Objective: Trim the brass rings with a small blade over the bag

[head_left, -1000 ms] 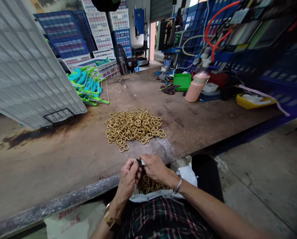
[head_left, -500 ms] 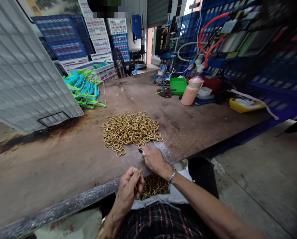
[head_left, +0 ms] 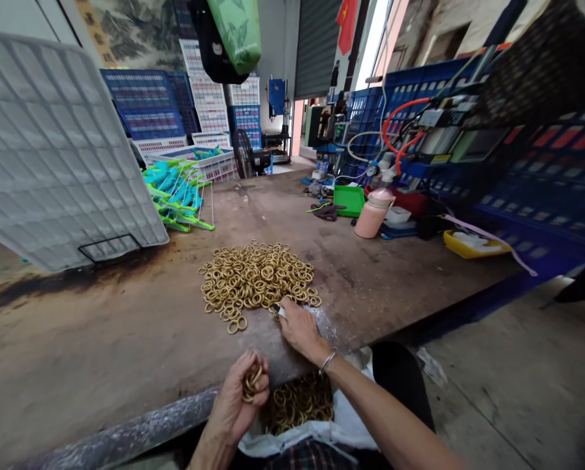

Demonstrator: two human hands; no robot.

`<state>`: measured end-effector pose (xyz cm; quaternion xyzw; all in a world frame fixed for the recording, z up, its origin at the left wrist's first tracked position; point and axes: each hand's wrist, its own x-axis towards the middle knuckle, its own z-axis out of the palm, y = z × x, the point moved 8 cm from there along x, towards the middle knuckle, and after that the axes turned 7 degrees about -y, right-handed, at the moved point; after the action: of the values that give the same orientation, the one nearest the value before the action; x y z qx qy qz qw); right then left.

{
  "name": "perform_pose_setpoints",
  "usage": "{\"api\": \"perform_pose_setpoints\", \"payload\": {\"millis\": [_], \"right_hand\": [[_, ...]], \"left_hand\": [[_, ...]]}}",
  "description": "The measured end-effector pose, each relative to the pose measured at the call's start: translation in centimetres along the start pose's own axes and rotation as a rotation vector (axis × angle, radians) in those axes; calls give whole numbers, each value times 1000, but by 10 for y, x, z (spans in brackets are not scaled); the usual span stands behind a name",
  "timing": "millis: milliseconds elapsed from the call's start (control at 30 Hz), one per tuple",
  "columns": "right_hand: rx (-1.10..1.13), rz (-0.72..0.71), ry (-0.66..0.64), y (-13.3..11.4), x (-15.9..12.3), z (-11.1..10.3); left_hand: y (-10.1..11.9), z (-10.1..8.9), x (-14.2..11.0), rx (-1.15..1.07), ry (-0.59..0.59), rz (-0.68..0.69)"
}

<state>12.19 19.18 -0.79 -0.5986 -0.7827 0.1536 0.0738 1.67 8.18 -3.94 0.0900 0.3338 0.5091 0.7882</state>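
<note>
A heap of brass-coloured rings (head_left: 258, 274) lies on the brown worktable (head_left: 140, 339). My left hand (head_left: 241, 395), palm turned up at the table's front edge, curls around several of the same rings (head_left: 252, 382). At the heap's near right edge, my right hand (head_left: 300, 329) grips a small blade-like piece (head_left: 279, 309) with a dark tip and a white part. Its tip is close to a ring, and whether they touch I cannot tell. Below the table edge, an open white sack (head_left: 348, 401) on my lap holds many more rings (head_left: 302, 405).
A large pale ribbed panel (head_left: 67, 156) stands at the left, with turquoise and green plastic pieces (head_left: 179, 196) behind it. A pink bottle (head_left: 372, 214), a green tray (head_left: 349, 200) and a yellow tray (head_left: 473, 244) are on the right. Stacked crates (head_left: 145, 98) line the back.
The view has tilted upward. My left hand has turned so that the rings in its palm show; before, it pinched one near its fingertips. My right hand is closer to the heap's edge.
</note>
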Motion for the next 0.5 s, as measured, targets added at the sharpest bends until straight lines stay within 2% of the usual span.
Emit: {"api": "perform_pose_setpoints", "payload": {"millis": [100, 233, 367, 500], "right_hand": [[110, -40, 19, 0, -4, -3], [480, -68, -9, -2, -12, -2], [881, -19, -132, -7, -23, 7], [1140, 49, -276, -15, -35, 23]], "left_hand": [[1, -1, 3, -46, -4, -17], [7, 2, 4, -30, -56, -1], [13, 8, 3, 89, -114, 58], [15, 11, 1, 123, -121, 85]]}}
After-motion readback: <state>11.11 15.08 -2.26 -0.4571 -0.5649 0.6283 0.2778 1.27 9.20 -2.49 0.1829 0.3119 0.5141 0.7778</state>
